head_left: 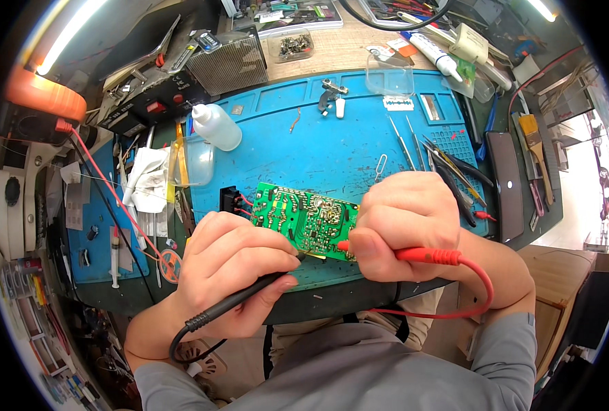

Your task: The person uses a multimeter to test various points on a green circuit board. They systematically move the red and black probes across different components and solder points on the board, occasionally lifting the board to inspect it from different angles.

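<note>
A green circuit board lies near the front edge of the blue mat, its solder side up. Red wires join its left end to a black socket. My left hand is closed round a black multimeter probe at the board's lower left edge. In my right hand is a red multimeter probe, pointing left at the board's lower right corner. Fingers hide both probe tips, so contact cannot be made out. The red lead loops down from my right hand.
An orange-cased multimeter stands at far left. On the blue mat are a white squeeze bottle, a clear plastic box, tweezers and pliers. A dark phone lies at the right.
</note>
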Demonstrator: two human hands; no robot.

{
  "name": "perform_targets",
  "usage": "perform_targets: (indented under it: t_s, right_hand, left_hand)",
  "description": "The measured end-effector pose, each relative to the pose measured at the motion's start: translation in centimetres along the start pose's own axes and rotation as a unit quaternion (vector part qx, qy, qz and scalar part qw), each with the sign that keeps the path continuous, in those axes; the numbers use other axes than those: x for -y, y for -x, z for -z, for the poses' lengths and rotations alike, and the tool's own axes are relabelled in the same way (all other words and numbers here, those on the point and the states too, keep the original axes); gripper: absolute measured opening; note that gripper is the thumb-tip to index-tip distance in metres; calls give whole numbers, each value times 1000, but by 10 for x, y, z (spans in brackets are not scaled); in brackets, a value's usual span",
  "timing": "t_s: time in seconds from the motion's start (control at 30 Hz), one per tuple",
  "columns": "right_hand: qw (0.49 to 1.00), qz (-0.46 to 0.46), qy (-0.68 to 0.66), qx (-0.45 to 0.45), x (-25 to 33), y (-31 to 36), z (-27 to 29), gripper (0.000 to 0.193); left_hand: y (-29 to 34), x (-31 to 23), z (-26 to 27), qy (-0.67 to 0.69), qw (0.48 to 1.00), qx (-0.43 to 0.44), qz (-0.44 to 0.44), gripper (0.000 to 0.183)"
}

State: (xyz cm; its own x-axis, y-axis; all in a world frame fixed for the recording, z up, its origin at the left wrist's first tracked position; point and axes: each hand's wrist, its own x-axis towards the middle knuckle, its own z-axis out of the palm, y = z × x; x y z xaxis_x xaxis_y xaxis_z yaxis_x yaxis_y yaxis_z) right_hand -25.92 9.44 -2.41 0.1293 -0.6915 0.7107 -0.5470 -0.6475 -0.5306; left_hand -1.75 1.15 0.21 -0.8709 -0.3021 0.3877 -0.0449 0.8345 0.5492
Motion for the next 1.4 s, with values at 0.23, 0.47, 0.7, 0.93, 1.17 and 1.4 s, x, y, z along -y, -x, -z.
perform_targets:
  t_s: [0.23,0.47,0.7,0.93,1.17,1.4]
  right_hand:
    - [1000,-3,0,-2,-1,2,-1,37]
    - [1000,0,-4,0,0,0,-1,36]
    - [1000,3,-7,5,-1,-1,2,36]
    - [1000,-1,-3,1,-1,1,0,36]
    - [1000,-7,-4,2,0,1,0,37]
    - [1000,-9,-6,3,0,1,0,37]
  left_hand:
    - [0,0,-3,5,1000,-27,7,15]
    - [0,0,0,0,1000,-4,6,15]
    - [1,0,-1,-3,1000,-4,4,16]
    - [0,0,-1,-5,1000,2,3,16]
    - [1,1,-1,-1,1000,1,3,16]
    - [0,1,-1,0,1000,1,1,16]
